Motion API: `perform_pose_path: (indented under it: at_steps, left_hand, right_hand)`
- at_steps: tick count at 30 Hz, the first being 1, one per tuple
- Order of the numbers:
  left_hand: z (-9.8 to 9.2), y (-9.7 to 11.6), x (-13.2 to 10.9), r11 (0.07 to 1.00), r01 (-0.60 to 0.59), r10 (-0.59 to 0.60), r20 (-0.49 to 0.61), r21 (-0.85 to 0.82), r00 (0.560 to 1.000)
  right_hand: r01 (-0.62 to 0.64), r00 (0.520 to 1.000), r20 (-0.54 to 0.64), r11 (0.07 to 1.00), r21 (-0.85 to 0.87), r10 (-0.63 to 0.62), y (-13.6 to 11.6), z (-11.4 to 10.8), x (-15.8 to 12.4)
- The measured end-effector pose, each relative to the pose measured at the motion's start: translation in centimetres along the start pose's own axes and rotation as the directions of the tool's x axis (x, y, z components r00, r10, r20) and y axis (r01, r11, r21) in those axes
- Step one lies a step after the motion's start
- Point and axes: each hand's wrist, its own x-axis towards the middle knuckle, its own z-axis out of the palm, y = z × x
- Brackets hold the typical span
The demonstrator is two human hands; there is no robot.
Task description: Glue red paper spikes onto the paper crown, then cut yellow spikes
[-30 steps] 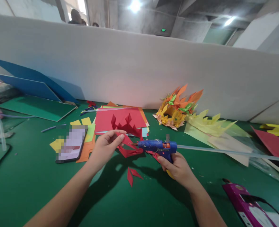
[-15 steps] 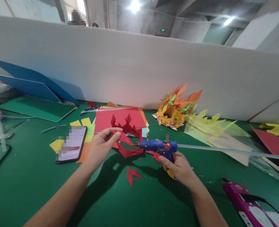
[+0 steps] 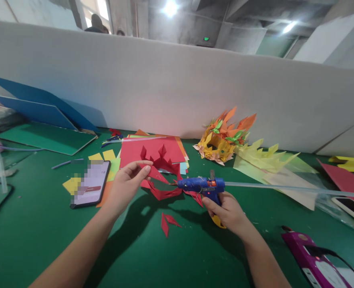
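Note:
My left hand point(image 3: 128, 185) pinches a spiky red folded paper piece point(image 3: 161, 185) and holds it just above the green table. My right hand point(image 3: 226, 210) grips the handle of a blue hot glue gun point(image 3: 201, 185), whose nozzle points left and touches the red paper. A long clear glue stick point(image 3: 285, 189) juts out of the gun's back toward the right. A small red paper scrap point(image 3: 167, 222) lies on the table below the paper piece.
A phone point(image 3: 90, 183) lies left of my left hand on yellow and orange sheets. Red sheets point(image 3: 135, 152) are stacked behind. An orange and yellow paper flower cluster point(image 3: 225, 138) sits by the white partition point(image 3: 165, 80). A purple device point(image 3: 310, 258) lies at the lower right.
My left hand has shifted slightly left and up with the red paper. The glue gun has crept a little to the right and its stick has tilted slightly.

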Motion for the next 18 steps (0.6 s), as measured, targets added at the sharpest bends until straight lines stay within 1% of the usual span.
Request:
perform_pose_path:
  at_steps: [3, 6, 8, 10, 12, 14, 15, 16, 18]
  left_hand:
    - [-0.1, 0.0, 0.0, 1.0, -0.004, 0.004, -0.002, 0.01, 1.0]
    - [-0.2, -0.1, 0.0, 1.0, -0.021, 0.021, 0.007, 0.009, 1.0]
    - [-0.2, 0.0, 0.0, 0.999, -0.034, 0.034, 0.017, -0.001, 0.999]
    - [-0.1, 0.1, -0.1, 0.999, -0.041, 0.041, 0.022, 0.006, 0.999]
    - [0.0, 0.2, -0.1, 0.998, -0.051, 0.05, 0.024, 0.04, 0.998]
    - [0.1, 0.2, -0.2, 0.995, -0.066, 0.064, 0.035, 0.077, 0.997]
    - [0.2, 0.2, -0.2, 0.993, -0.073, 0.069, 0.045, 0.088, 0.997]
    - [0.2, 0.1, -0.2, 0.993, -0.078, 0.073, 0.056, 0.093, 0.996]
    - [0.2, -0.1, -0.2, 0.993, -0.079, 0.073, 0.075, 0.086, 0.995]
  right_hand:
    - [-0.055, 0.998, -0.01, 0.998, 0.041, 0.056, 0.2, 0.0, 0.1]
    - [-0.105, 0.992, -0.047, 0.982, 0.154, 0.113, 0.4, 0.0, 0.2]
    - [-0.097, 0.988, -0.096, 0.964, 0.249, 0.124, 0.6, -0.1, 0.3]
    - [-0.07, 0.978, -0.168, 0.955, 0.289, 0.122, 0.8, -0.3, 0.5]
    - [-0.058, 0.958, -0.263, 0.976, 0.21, 0.113, 1.3, -0.6, 0.9]
    - [-0.076, 0.931, -0.358, 0.997, 0.022, 0.079, 1.9, -0.9, 1.2]
    - [-0.093, 0.918, -0.393, 0.992, -0.081, 0.054, 2.3, -1.0, 1.4]
    - [-0.105, 0.911, -0.411, 0.981, -0.162, 0.029, 2.7, -1.1, 1.5]
    - [-0.129, 0.909, -0.417, 0.954, -0.27, 0.004, 3.4, -1.2, 1.7]
